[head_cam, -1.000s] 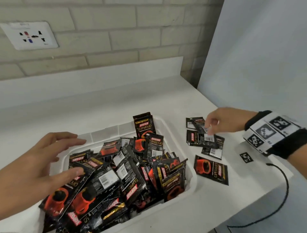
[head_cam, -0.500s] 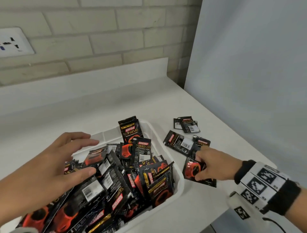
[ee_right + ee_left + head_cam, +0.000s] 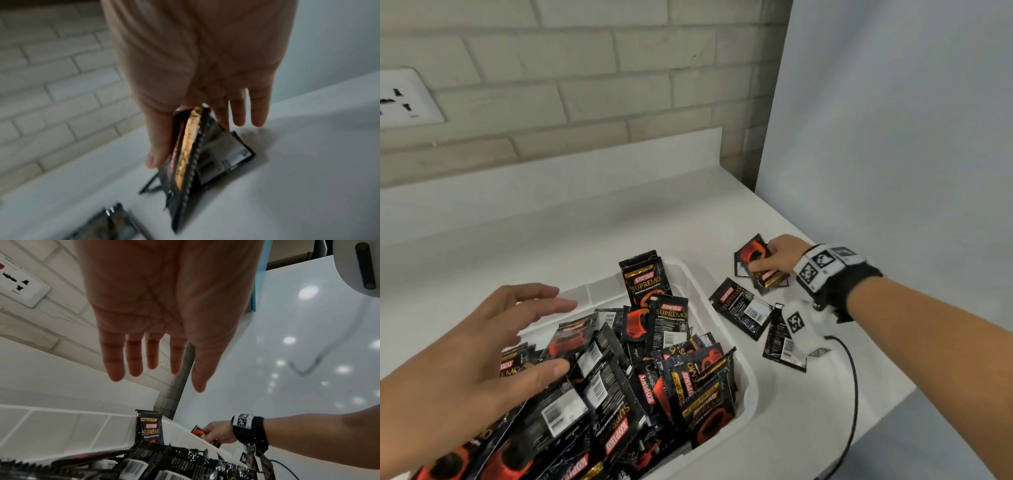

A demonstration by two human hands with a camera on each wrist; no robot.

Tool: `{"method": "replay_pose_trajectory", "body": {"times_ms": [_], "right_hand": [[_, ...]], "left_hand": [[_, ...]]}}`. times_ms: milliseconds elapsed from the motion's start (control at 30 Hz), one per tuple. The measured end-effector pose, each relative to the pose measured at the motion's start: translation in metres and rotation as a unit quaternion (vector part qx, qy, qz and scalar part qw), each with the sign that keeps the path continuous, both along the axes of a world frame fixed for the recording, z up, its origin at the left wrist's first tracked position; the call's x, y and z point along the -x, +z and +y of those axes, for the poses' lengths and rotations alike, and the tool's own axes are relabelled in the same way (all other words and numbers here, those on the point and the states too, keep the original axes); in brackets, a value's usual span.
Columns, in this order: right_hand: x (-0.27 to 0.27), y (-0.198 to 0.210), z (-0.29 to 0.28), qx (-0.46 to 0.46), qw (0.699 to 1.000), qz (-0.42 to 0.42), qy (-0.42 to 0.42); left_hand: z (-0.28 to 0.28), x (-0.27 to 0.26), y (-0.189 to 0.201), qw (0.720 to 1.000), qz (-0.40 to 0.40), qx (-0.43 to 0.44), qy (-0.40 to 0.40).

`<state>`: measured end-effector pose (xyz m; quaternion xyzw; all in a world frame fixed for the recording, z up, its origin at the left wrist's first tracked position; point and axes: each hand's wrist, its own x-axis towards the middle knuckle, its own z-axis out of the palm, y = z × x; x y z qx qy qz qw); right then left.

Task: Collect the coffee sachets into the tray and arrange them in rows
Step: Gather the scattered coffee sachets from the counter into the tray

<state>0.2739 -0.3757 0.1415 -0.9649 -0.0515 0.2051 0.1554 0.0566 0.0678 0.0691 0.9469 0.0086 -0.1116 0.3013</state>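
Observation:
A white tray [image 3: 751, 387] holds a jumbled heap of black and red coffee sachets [image 3: 619, 377]; one sachet [image 3: 643, 277] [image 3: 151, 430] stands upright at the far rim. My left hand [image 3: 551, 337] [image 3: 187, 379] hovers flat over the heap, fingers straight, holding nothing. On the counter right of the tray, my right hand [image 3: 760, 258] [image 3: 189, 142] pinches a sachet [image 3: 751, 250] [image 3: 185, 154] between thumb and fingers, held on edge over another sachet [image 3: 226, 159] lying flat. Two more loose sachets [image 3: 743, 308] [image 3: 782, 342] lie nearer me.
The white counter [image 3: 585, 233] ends at a brick wall [image 3: 585, 85] with a socket [image 3: 404, 99]. A pale panel [image 3: 893, 137] closes the right side. The counter's front right edge [image 3: 876, 407] is close. A black cable [image 3: 852, 394] hangs from my right wrist.
My right hand took hold of the red-cup sachet near the tray's front corner and carried it away to the far sachets. The left hand stayed over the tray.

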Motion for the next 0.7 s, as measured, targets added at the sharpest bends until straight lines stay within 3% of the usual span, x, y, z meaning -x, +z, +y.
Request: {"method": "replay_pose_trajectory", "body": {"times_ms": [100, 200, 267, 300, 367, 467, 600, 700], "right_hand": [[-0.005, -0.011, 0.012, 0.027, 0.999, -0.029, 0.034], [-0.006, -0.014, 0.013, 0.014, 0.999, -0.026, 0.044], [-0.006, -0.014, 0.009, -0.013, 0.999, -0.023, 0.037], [-0.006, -0.012, 0.007, -0.028, 0.999, -0.029, 0.036], [-0.005, -0.006, 0.003, -0.06, 0.997, -0.048, 0.033], [0.003, 0.016, 0.003, -0.174, 0.981, -0.085, 0.003], [0.04, 0.061, 0.029, -0.347, 0.929, -0.112, 0.066], [0.08, 0.091, 0.064, -0.397, 0.895, -0.08, 0.186]], "left_hand": [[-0.012, 0.004, 0.01, 0.999, 0.001, -0.037, -0.014], [-0.043, 0.02, 0.044, 0.997, -0.063, -0.04, -0.037], [-0.075, 0.017, 0.072, 0.988, -0.155, -0.008, 0.019], [-0.092, 0.022, 0.098, 0.99, -0.13, 0.023, 0.042], [-0.081, 0.02, 0.08, 0.986, -0.163, 0.02, 0.003], [-0.062, 0.021, 0.06, 0.994, -0.102, -0.018, -0.045], [-0.103, 0.012, 0.108, 0.984, -0.163, 0.063, 0.02], [-0.131, -0.001, 0.133, 0.962, -0.151, 0.226, 0.01]]}}
